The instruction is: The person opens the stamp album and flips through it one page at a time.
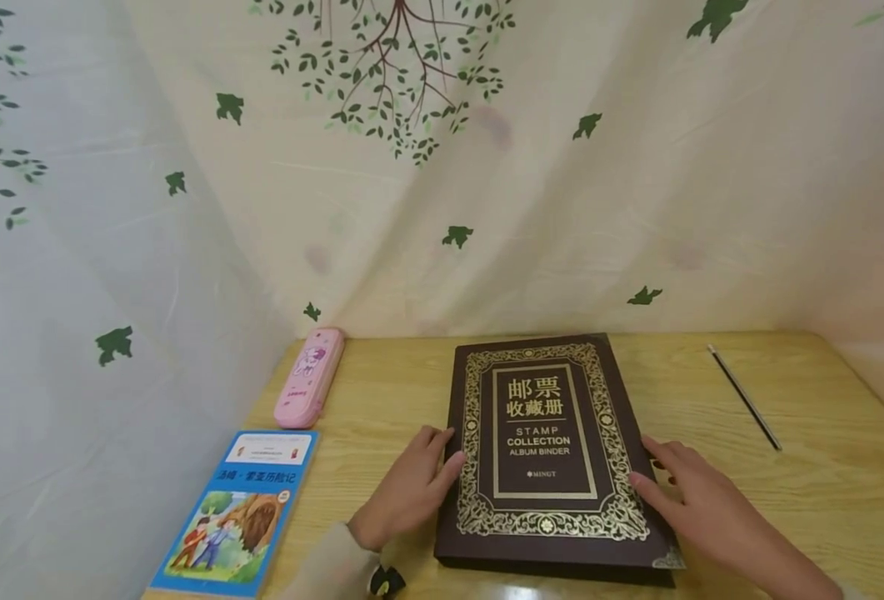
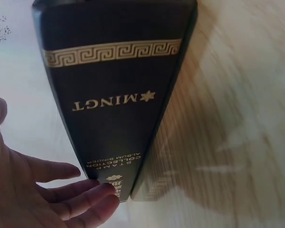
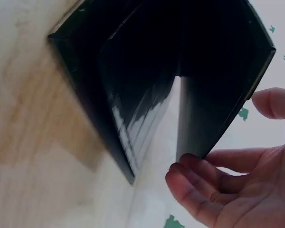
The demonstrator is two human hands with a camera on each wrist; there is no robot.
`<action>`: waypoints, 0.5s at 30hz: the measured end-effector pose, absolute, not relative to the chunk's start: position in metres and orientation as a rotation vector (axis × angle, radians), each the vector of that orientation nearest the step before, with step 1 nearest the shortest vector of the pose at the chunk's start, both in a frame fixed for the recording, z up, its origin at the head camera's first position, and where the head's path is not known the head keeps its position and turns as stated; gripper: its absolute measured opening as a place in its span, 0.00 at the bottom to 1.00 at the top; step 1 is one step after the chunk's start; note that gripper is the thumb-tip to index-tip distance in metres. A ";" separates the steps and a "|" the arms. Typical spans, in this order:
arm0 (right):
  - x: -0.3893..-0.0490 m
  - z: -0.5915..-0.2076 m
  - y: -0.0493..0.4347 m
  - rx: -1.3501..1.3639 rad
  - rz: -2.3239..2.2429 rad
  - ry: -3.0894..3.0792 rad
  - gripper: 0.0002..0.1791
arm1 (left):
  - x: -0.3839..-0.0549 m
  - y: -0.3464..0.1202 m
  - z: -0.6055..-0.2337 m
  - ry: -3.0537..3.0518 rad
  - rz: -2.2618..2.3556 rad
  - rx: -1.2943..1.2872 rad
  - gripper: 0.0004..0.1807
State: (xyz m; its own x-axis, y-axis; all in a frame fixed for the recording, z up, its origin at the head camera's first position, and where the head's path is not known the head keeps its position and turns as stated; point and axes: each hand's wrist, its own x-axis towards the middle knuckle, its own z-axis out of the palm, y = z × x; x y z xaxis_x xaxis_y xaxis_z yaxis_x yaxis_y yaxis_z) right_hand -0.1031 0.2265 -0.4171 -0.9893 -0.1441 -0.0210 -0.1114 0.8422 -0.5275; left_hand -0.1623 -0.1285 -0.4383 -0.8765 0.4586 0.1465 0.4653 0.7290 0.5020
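A dark brown stamp album [image 1: 546, 521] with gold ornament lies front cover up before me. At its left side is my left hand [image 1: 415, 483], its extended fingertips at the spine [image 2: 114, 118] and its thumb by the cover's left edge. My right hand [image 1: 700, 500] holds the front cover at the right edge. In the right wrist view the thumb is at the cover's outer side and the curled fingers [image 3: 194, 190] reach under it. The cover [image 3: 223, 71] stands raised from the dark pages [image 3: 137, 114], leaving a wedge-shaped gap.
Left of the album lie a pink pencil case [image 1: 310, 379] and a blue storybook [image 1: 235, 512]. A thin dark pencil [image 1: 745, 400] lies to the right on the wooden table [image 1: 846, 467]. A leaf-patterned curtain [image 1: 531, 225] hangs along the back and sides.
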 end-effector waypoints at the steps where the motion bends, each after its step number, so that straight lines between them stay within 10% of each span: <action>1: -0.103 -0.415 0.228 -0.213 -0.850 2.958 0.42 | -0.162 -0.127 -0.438 -2.910 -0.858 -0.776 0.32; 15: -0.103 -0.350 0.272 -0.520 -1.178 3.108 0.22 | -0.168 -0.079 -0.433 -2.976 -0.934 -0.893 0.34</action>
